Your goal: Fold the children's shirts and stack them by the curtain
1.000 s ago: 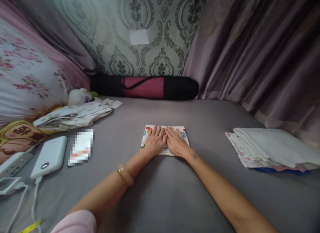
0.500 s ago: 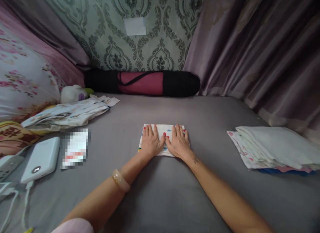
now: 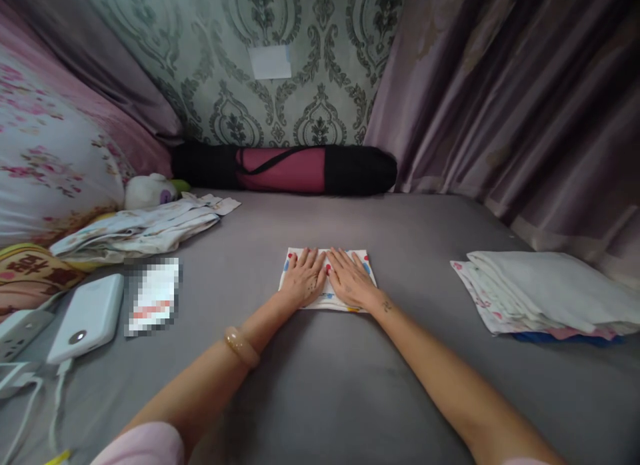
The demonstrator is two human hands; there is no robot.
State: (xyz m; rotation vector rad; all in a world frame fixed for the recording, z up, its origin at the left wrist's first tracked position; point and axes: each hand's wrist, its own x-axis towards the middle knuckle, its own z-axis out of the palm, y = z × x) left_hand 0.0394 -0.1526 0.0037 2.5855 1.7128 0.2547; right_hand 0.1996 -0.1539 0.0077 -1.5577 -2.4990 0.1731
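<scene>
A small folded white cloth (image 3: 327,300) with red, blue and yellow prints lies flat on the grey sheet in front of me. My left hand (image 3: 304,278) rests palm down on its left half, fingers stretched out and pointing away from me. On the right half lies my right hand (image 3: 351,278), also flat with its fingers extended. The two hands are close together near the cloth's middle. Neither hand grips anything. Much of the cloth's surface is hidden under them.
Folded cloths (image 3: 545,292) are stacked at the right. Crumpled cloth (image 3: 145,228), a white power bank (image 3: 89,317), a power strip (image 3: 20,332) and a blurred packet (image 3: 154,297) lie at the left. A black and red roll bag (image 3: 285,170) lies along the wall.
Both hands have drawn nearer each other on the cloth, and their fingers now angle inward. The view has tilted slightly.
</scene>
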